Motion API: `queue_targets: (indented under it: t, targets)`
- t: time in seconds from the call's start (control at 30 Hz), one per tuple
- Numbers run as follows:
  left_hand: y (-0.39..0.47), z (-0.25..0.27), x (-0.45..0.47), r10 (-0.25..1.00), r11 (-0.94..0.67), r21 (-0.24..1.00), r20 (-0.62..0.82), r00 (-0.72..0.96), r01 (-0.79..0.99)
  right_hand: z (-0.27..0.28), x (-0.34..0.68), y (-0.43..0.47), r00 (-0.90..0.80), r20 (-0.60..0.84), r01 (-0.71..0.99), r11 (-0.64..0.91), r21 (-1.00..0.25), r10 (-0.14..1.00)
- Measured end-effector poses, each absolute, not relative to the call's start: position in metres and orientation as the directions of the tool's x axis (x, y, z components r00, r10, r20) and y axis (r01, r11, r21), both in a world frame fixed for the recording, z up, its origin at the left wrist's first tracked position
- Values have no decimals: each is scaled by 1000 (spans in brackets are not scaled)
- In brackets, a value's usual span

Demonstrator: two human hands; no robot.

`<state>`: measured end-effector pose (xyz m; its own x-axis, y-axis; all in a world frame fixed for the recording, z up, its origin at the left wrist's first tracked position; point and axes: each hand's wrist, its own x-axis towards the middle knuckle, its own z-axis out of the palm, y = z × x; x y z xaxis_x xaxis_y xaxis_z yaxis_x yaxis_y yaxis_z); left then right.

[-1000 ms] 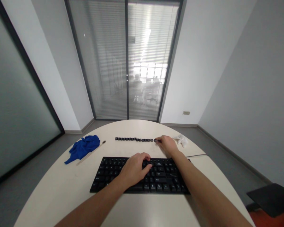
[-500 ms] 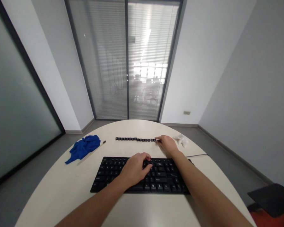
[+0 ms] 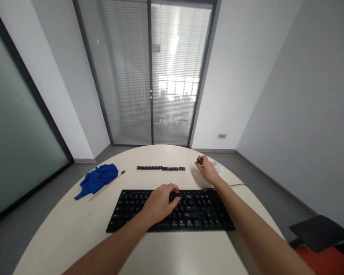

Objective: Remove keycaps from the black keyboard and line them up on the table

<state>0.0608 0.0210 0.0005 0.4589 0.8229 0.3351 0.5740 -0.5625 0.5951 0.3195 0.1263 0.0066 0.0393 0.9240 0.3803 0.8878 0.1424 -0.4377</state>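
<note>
A black keyboard (image 3: 190,209) lies flat on the table in front of me. My left hand (image 3: 161,201) rests on the middle of it, fingers curved, with a gap between thumb and index finger and no object visible in it. Raised above the table, beyond the keyboard's right part, my right hand (image 3: 208,170) pinches a small dark keycap (image 3: 200,159), partly covered by the fingers. To its left, several black keycaps (image 3: 160,168) lie in a row behind the keyboard, the right part set slightly lower.
On the left are a crumpled blue cloth (image 3: 99,179) and a thin brush (image 3: 106,186). A white tissue (image 3: 218,167) lies partly hidden behind my right hand. The keyboard cable (image 3: 237,185) runs off to the right across the round table (image 3: 65,229). A chair (image 3: 319,233) stands at lower right.
My right hand has lifted from the right end of the keycap row and moved up and right, taking a keycap with it. The left hand stays on the keyboard. The view has shifted slightly.
</note>
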Motion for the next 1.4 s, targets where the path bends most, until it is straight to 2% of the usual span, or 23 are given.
queue_targets:
  t: [0.1, 0.17, 0.27, 0.37, 0.5, 0.73, 1.1, 1.4]
  targets:
    - [21, 0, 61, 822, -564, 585, 333, 462, 582, 20, 328, 108, 50, 392, 833, 178, -523, 919]
    - [21, -1, 61, 819, -569, 580, 338, 463, 583, 25, 329, 89, 3, 399, 703, 282, -653, 917]
    - [21, -1, 60, 817, -573, 577, 343, 463, 583, 25, 328, 58, -9, 338, 487, 300, -821, 941]
    - [21, 0, 60, 818, -571, 575, 339, 464, 586, 17, 330, 38, -105, 295, 370, 313, -875, 950]
    - [21, 0, 61, 817, -570, 583, 334, 469, 579, 10, 337, 34, -202, 271, 359, 328, -874, 941]
    - [21, -1, 61, 820, -567, 581, 331, 468, 584, 13, 337, 35, -251, 229, 454, 324, -830, 940]
    - [20, 3, 61, 827, -557, 585, 320, 463, 590, 13, 346, 35, -268, 242, 662, 360, -657, 933]
    - [20, 1, 60, 825, -559, 579, 320, 465, 593, 14, 348, 35, -264, 237, 579, 350, -736, 935]
